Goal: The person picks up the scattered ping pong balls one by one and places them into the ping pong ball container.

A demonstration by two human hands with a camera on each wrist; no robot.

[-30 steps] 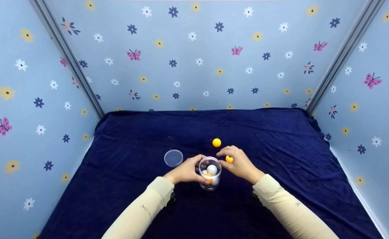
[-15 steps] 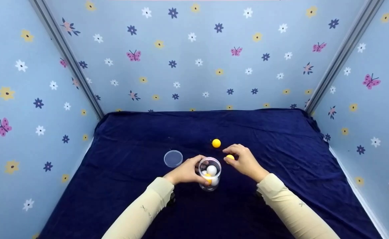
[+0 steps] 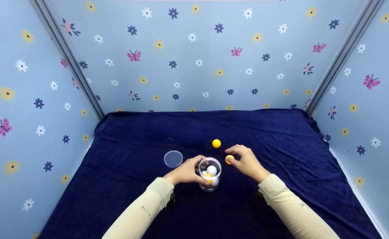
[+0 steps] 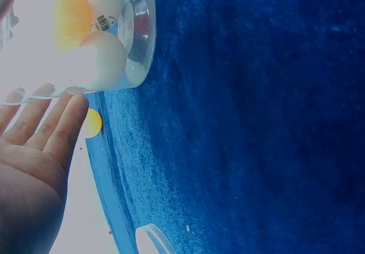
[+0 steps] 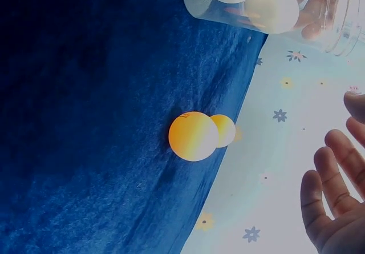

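Note:
My left hand (image 3: 188, 171) grips a clear plastic jar (image 3: 209, 189) from its left side, thumb in front and fingers behind. White and orange table tennis balls (image 4: 105, 60) lie in the jar, whose mouth is uncovered. To the right, my right hand (image 3: 246, 161) hovers with loosely bent fingers over an orange table tennis ball (image 3: 228, 160). Its thumb overlaps that ball in the head view. In the right wrist view the same ball (image 5: 193, 137) rests on the cloth, apart from the fingertips (image 5: 326, 161).
Another orange ball (image 3: 216, 143) lies farther back on the dark blue cloth (image 3: 274, 132). A round clear lid (image 3: 173, 159) is on the cloth left of the jar. Flower-patterned walls (image 3: 194, 49) enclose the back and both sides.
My right hand has shifted a little to the right, away from the jar's mouth. My left hand and the jar stay in place.

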